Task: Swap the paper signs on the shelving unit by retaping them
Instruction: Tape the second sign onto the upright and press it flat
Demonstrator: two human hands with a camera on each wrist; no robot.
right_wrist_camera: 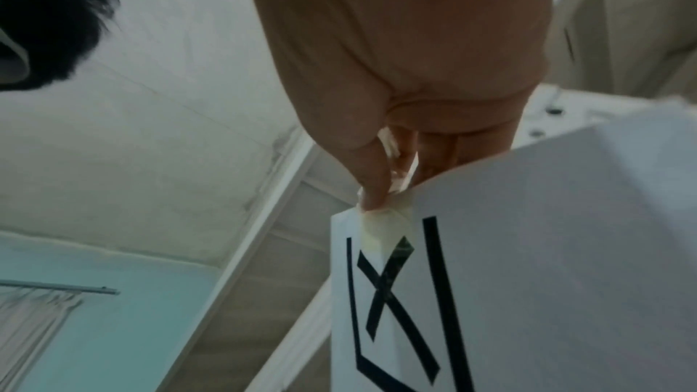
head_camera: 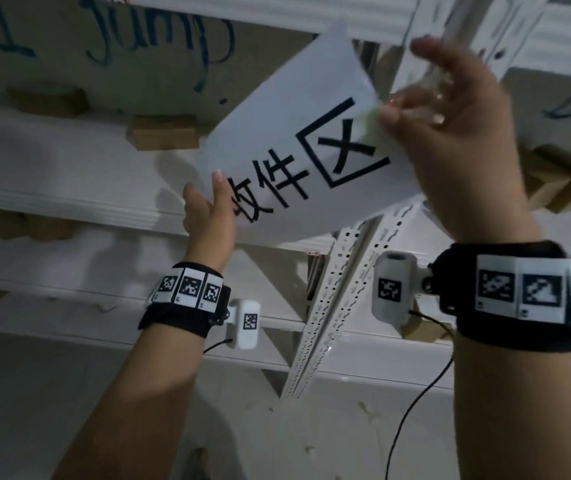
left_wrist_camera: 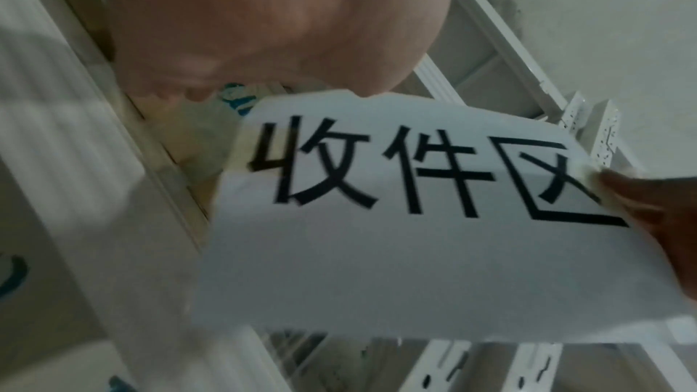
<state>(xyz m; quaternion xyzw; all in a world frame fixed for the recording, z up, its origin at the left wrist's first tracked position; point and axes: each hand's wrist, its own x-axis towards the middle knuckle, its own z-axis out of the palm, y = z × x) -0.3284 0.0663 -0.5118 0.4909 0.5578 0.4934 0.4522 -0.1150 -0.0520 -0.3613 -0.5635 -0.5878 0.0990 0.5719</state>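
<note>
My right hand (head_camera: pixel 450 133) is nearest, its thumb and fingers (right_wrist_camera: pixel 371 190) pinched on the yellowed tape (right_wrist_camera: pixel 381 228) at the right end of the paper sign (head_camera: pixel 298 140). Beyond it, my left hand (head_camera: pixel 209 216) grips the sign's left end. The sign hangs tilted in front of the white shelving unit (head_camera: pixel 69 174), past the sign.

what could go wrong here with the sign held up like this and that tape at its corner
The tape at the corner looks crumpled under the right hand thumb; it may stick to itself or to the fingers and not hold again. The paper sign is bent and held only at two edges by the left hand and right; pulling could crease or tear it.
</note>
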